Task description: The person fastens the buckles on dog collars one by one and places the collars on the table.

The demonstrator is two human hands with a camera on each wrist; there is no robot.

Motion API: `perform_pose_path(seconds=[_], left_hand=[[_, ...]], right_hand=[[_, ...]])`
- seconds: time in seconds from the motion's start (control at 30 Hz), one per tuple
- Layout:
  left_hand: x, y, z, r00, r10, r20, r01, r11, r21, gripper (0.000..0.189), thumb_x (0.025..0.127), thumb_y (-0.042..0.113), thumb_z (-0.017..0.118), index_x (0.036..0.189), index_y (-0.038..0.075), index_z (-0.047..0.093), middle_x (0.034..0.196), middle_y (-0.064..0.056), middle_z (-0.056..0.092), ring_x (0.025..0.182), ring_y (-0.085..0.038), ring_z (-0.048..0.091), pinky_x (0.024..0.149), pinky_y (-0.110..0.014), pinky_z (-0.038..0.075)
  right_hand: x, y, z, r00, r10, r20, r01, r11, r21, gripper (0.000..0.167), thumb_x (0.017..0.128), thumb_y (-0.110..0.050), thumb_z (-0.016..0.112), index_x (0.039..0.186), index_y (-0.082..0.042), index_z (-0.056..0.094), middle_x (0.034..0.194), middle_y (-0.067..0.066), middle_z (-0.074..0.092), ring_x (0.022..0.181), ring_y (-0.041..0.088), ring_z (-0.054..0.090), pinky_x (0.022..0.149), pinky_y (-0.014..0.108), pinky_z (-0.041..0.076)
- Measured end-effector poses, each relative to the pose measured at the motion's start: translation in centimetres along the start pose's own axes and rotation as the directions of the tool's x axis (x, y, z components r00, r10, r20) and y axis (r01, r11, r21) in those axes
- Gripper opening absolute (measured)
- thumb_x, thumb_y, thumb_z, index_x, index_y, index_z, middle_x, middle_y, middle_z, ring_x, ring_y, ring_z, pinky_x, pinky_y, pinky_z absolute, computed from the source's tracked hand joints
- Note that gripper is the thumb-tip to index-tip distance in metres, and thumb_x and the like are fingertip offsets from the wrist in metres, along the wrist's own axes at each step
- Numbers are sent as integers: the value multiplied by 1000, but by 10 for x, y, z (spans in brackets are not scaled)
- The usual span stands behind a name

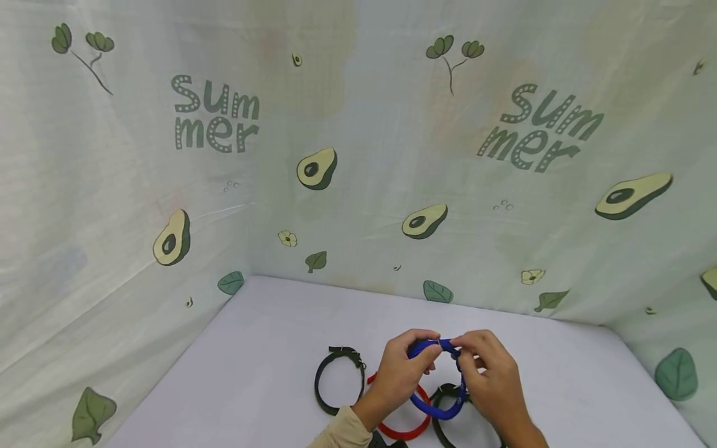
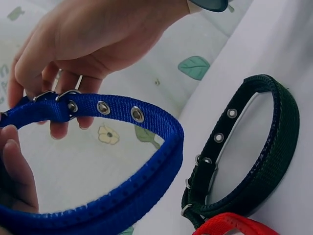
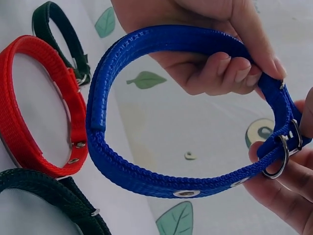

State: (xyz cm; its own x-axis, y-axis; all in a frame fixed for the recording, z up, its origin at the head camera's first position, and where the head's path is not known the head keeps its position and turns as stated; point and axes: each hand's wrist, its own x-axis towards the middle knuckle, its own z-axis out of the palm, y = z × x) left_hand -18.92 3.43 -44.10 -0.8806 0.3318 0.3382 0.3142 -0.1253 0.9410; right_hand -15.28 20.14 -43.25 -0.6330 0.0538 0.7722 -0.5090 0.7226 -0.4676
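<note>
Both hands hold a blue collar [image 1: 439, 412] up above the table, its strap closed in a loop. My left hand [image 1: 404, 367] pinches the top left of the loop between thumb and fingers. At the upper right of the loop, my right hand [image 1: 493, 376] pinches the strap near the buckle. Metal eyelets [image 2: 137, 114] show along the blue strap in the left wrist view. The buckle [image 3: 296, 134] and a D-ring [image 3: 279, 164] sit by the fingers in the right wrist view. The strap's tip is partly hidden by fingers.
On the white table [image 1: 269, 348] lie a dark green collar [image 1: 318, 381] to the left, a red collar [image 1: 404, 434] below the hands and another dark collar [image 1: 441, 430] to its right. Something black [image 1: 383, 442] shows at the bottom edge. Printed cloth walls [image 1: 358, 155] stand behind.
</note>
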Motion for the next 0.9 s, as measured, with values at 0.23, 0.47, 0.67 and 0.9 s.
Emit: perform_pose_path(seconds=[0.23, 0.47, 0.67, 0.9], left_hand=[[0, -2, -4, 1000, -13, -13, 13, 1000, 14, 27, 92, 18, 74, 117, 10, 68, 87, 3, 67, 72, -9, 64, 65, -22, 54], [1, -2, -4, 999, -35, -29, 35, 999, -14, 24, 92, 22, 75, 111, 9, 71, 87, -2, 69, 72, -10, 65, 67, -23, 55], [1, -2, 0, 998, -58, -24, 56, 997, -47, 23, 92, 23, 74, 112, 10, 72, 90, -6, 68, 74, -12, 64, 69, -23, 56], [1, -3, -3, 997, -68, -36, 67, 997, -46, 24, 93, 24, 74, 112, 10, 70, 91, -3, 69, 74, -13, 65, 70, -25, 57]], right_hand=[[-3, 1, 4, 1000, -7, 8, 7, 1000, -11, 29, 85, 13, 64, 96, -13, 74, 97, -6, 61, 79, 9, 59, 65, 9, 49], [-2, -1, 4, 1000, 24, 18, -24, 1000, 10, 29, 87, 13, 62, 96, -12, 74, 98, -6, 61, 78, 9, 59, 65, 10, 49], [-3, -1, 4, 999, 28, 18, -28, 999, 27, 29, 86, 13, 62, 96, -12, 74, 97, -6, 61, 76, 8, 60, 63, 12, 50], [-4, 0, 7, 999, 5, 39, -8, 998, 58, 30, 87, 12, 63, 102, -12, 74, 100, -7, 62, 74, 5, 59, 60, 17, 53]])
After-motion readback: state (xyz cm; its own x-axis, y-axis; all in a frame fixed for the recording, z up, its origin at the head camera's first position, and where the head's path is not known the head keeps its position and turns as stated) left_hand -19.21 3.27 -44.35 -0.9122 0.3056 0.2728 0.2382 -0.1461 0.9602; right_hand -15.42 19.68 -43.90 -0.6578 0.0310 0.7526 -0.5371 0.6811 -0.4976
